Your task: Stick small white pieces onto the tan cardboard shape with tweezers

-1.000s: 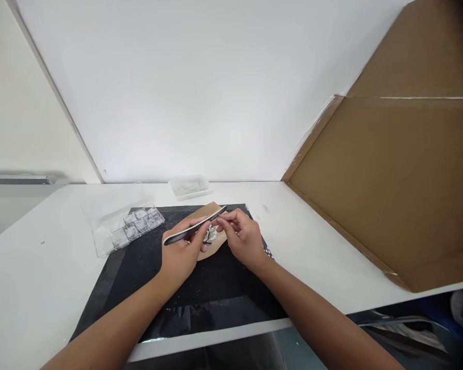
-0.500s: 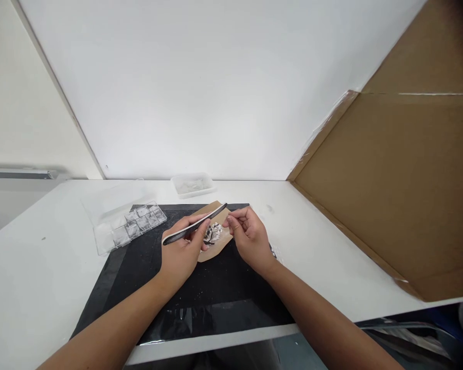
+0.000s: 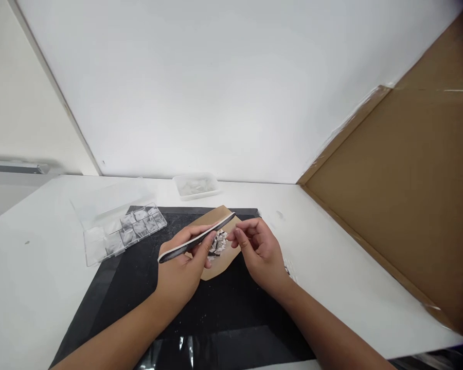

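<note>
1. The file (image 3: 196, 239) is faced in black and edged in white.
2. The paper (image 3: 220, 267) is coloured light brown; the small pieces (image 3: 218, 243) on it are mixed black and white.
3. The mat (image 3: 231, 308) is coloured black, the desk (image 3: 23, 293) white.
4. The cardboard (image 3: 401, 205) is toned brown.
5. The tub (image 3: 199, 196) is tinted whitish.

A person's left hand (image 3: 183, 272) grips a dark, white-edged file (image 3: 191, 246) over brown paper (image 3: 224, 264) heaped with black and white chips (image 3: 220, 242), while the right hand (image 3: 260, 252) bunches its fingers near the paper's right edge. A clear compartment box (image 3: 141, 226) straddles the black mat's (image 3: 200, 318) far-left corner; a tub (image 3: 200, 196) sits by the counter's (image 3: 19, 288) back edge.
</note>
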The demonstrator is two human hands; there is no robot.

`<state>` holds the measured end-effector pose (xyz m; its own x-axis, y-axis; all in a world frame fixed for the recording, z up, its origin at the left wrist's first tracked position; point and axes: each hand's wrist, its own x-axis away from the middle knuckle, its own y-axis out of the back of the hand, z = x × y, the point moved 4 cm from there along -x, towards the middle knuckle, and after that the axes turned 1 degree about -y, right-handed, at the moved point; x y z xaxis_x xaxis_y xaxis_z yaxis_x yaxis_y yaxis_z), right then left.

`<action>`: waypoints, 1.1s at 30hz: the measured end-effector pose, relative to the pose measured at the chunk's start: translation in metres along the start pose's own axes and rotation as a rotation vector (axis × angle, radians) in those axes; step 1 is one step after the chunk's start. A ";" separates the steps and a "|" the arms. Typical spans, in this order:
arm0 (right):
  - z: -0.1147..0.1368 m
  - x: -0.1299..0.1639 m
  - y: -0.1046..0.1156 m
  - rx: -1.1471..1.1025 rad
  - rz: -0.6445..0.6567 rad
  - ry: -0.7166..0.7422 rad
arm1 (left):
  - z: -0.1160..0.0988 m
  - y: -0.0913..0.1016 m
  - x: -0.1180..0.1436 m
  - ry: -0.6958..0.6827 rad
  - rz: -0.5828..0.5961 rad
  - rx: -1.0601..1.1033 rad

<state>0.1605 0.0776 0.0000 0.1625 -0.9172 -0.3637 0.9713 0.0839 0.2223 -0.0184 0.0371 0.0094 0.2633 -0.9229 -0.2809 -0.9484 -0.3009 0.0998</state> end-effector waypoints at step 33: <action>-0.007 -0.002 0.007 0.000 0.010 -0.145 | -0.002 0.001 -0.004 0.037 -0.012 -0.259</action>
<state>0.1686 0.0828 -0.0045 0.1457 -0.9629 -0.2271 0.9698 0.0936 0.2255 -0.0202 0.0400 0.0126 0.2849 -0.9257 -0.2489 -0.8695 -0.3589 0.3395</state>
